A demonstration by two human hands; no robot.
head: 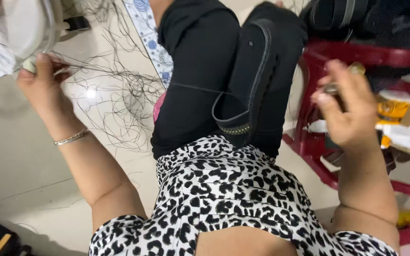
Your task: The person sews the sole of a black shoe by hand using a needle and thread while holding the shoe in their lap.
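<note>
Stitching step judged in hand: black sandal (250, 76) is held on the lap at 12 o'clock, a thread (191, 87) drawn taut from it toward 9 o'clock; left hand (41, 87) is raised, fingers pinched on thread strands; right hand (345, 111) is lifted at 3 o'clock, blurred, fingers curled round a small metallic object (330, 87); next pull calls for steady tension.

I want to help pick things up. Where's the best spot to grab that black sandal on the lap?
Probably by the looped strap at the near end of the black sandal. The sandal stands on edge between the knees, sole side facing right, so the strap sticks out free on the left. A grip coming from the left, beside the taut black thread, could hook it, though the thread may be attached.
</note>
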